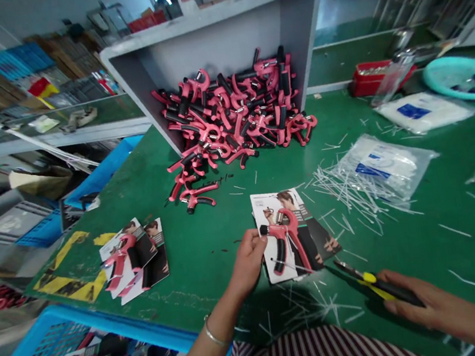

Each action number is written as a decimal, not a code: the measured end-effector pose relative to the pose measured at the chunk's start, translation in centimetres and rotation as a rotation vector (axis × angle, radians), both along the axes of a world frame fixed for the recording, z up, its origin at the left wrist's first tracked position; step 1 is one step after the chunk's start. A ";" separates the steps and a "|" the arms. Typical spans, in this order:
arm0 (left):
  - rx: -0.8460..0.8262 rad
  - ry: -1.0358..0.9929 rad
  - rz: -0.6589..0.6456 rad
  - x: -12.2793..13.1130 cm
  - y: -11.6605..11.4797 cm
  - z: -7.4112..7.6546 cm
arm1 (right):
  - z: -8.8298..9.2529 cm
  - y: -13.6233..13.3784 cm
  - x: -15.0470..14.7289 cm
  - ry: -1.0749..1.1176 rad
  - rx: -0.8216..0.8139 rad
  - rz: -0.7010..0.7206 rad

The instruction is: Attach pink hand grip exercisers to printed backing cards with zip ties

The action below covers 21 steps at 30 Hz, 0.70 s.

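My left hand [250, 259] pinches the left edge of a printed backing card [264, 210]. On that card lies a pink and black hand grip strengthener [294, 235], with a white cable tie [293, 266] crossing its handles. More cards [322, 237] lie beneath it. My right hand [409, 298] is closed around diagonal cutters [381, 284] with black and yellow handles. The cutters' tip points left, just right of the card's lower corner. Loose cable-tie pieces [323, 308] are scattered on the table near my body.
A grey bin [214, 24] tipped on its side spills many hand grips [236, 112] onto the green table [203, 248]. Carded grips [133, 259] are stacked at left, above a blue basket [107, 322]. Bagged cable ties [388, 167], a red box [365, 78] and a turquoise basin [463, 73] stand right.
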<state>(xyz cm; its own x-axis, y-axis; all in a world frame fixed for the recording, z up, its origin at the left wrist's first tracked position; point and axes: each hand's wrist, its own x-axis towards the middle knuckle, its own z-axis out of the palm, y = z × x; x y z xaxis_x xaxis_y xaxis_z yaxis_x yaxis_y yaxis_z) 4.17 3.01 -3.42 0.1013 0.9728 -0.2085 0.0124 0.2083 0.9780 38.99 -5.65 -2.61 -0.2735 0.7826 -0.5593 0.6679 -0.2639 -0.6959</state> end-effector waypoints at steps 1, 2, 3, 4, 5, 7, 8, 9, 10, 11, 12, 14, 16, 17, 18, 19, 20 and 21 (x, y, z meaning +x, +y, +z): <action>0.015 0.035 0.018 0.0 0.1 0.0 | 0.3 0.1 -0.5 0.080 -0.122 -0.006; 0.046 0.081 0.038 0.1 0.2 0.1 | 0.6 0.3 -1.3 0.169 -0.223 -0.001; 0.087 0.136 0.054 0.2 0.3 0.4 | 1.0 0.7 -2.1 0.265 -0.307 0.005; 0.132 0.196 0.067 0.3 0.5 0.7 | 1.6 1.3 -3.1 0.362 -0.348 0.024; 0.171 0.256 0.072 0.4 0.6 1.1 | 2.1 2.1 -3.9 0.452 -0.365 0.053; 0.210 0.342 0.053 0.4 0.8 2.0 | 3.3 3.8 -5.4 0.582 -0.362 0.104; 0.212 0.361 0.033 0.3 0.7 2.4 | 3.7 4.6 -6.0 0.619 -0.365 0.127; 0.208 0.367 0.010 0.3 0.6 2.8 | 4.1 5.3 -6.5 0.641 -0.370 0.148; 0.206 0.367 -0.008 0.2 0.5 3.0 | 4.4 5.9 -6.8 0.650 -0.378 0.167; 0.208 0.366 -0.021 0.1 0.4 3.2 | 4.6 6.3 -7.1 0.649 -0.391 0.186; 0.214 0.369 -0.031 0.1 0.2 3.3 | 4.7 6.7 -7.4 0.642 -0.405 0.201; 0.223 0.379 -0.040 -0.1 0.1 3.4 | 4.7 7.1 -7.7 0.629 -0.423 0.210; 0.219 0.379 -0.047 -0.2 0.1 3.4 | 4.5 7.1 -7.9 0.633 -0.438 0.205; 0.213 0.373 -0.053 -0.3 0.1 3.4 | 4.5 7.0 -7.9 0.648 -0.448 0.201; 0.208 0.366 -0.060 -0.3 0.2 3.4 | 4.5 7.0 -7.9 0.669 -0.459 0.197; 0.204 0.357 -0.069 -0.3 0.2 3.4 | 4.6 6.9 -7.8 0.693 -0.469 0.193; 0.200 0.348 -0.082 -0.4 0.3 3.5 | 4.6 6.9 -7.8 0.714 -0.477 0.191; 0.198 0.339 -0.094 -0.4 0.3 3.5 | 4.7 6.8 -7.8 0.725 -0.479 0.191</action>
